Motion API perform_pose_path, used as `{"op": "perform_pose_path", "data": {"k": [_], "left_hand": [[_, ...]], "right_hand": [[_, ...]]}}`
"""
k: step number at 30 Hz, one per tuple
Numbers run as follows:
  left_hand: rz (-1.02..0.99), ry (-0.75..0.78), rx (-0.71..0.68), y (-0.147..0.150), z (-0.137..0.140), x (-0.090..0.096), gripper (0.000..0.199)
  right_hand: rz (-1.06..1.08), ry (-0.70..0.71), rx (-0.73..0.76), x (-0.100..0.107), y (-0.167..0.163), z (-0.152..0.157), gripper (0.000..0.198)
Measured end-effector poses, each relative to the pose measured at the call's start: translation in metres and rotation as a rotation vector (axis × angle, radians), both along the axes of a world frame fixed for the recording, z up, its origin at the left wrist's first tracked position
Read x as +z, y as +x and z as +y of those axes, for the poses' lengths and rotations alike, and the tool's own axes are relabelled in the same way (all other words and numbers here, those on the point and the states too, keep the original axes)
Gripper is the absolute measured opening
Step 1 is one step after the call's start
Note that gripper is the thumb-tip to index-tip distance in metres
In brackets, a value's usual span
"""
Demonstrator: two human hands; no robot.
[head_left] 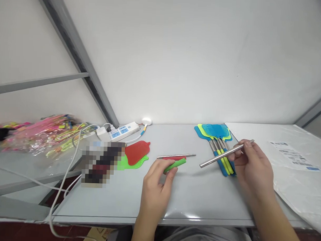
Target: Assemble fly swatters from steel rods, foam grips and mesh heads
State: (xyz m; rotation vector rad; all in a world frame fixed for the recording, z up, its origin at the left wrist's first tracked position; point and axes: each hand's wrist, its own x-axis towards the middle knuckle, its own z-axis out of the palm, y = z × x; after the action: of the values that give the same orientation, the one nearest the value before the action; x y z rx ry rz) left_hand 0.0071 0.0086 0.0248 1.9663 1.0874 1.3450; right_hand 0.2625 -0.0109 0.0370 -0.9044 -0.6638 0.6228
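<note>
My left hand (158, 180) pinches a green handle sleeve (178, 164) just above the table. In my right hand (255, 166) is a metal rod (214, 160), held near its upper end and slanting down to the left. Behind the green sleeve lie a second metal rod (176, 156) and a red sleeve (182, 158), partly hidden by it. Left of them, a red fly swatter head (137, 152) overlaps a green fly swatter head (132, 165). Several fly swatters (215, 131) with blue and yellow heads are stacked beyond my right hand, which hides part of their handles.
A white power strip (124, 131) with cables stands at the back left, near a pixelated patch. Bagged colourful items (49, 134) lie farther left. White plastic wrapping (300, 174) covers the right side. The grey table (107, 203) ends at its front edge before my lap.
</note>
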Motion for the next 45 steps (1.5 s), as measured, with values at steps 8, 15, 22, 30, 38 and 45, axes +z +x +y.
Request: {"op": "perform_pose_path", "data": {"k": [8,15,22,30,38,45], "left_hand": [[0.193,0.049,-0.174,0.007,-0.009,-0.006,0.016],[0.24,0.136,-0.188,0.005,-0.008,-0.004,0.018],[0.368,0.054,-0.149,0.008,-0.005,-0.008,0.016],[0.668,0.015,-0.049,0.014,0.002,-0.012,0.015],[0.709,0.015,0.076,0.021,0.001,-0.015,0.043],[0.711,0.042,0.093,0.023,-0.001,-0.012,0.031]], "right_hand": [[0.034,0.003,-0.181,-0.014,-0.035,-0.032,0.017],[-0.018,0.058,-0.242,-0.015,-0.038,-0.033,0.017],[-0.083,0.054,-0.282,-0.016,-0.043,-0.036,0.018],[-0.176,0.049,-0.315,-0.021,-0.047,-0.036,0.017],[-0.155,-0.036,-0.313,-0.02,-0.044,-0.037,0.018],[-0.151,-0.066,-0.324,-0.018,-0.044,-0.04,0.018]]}}
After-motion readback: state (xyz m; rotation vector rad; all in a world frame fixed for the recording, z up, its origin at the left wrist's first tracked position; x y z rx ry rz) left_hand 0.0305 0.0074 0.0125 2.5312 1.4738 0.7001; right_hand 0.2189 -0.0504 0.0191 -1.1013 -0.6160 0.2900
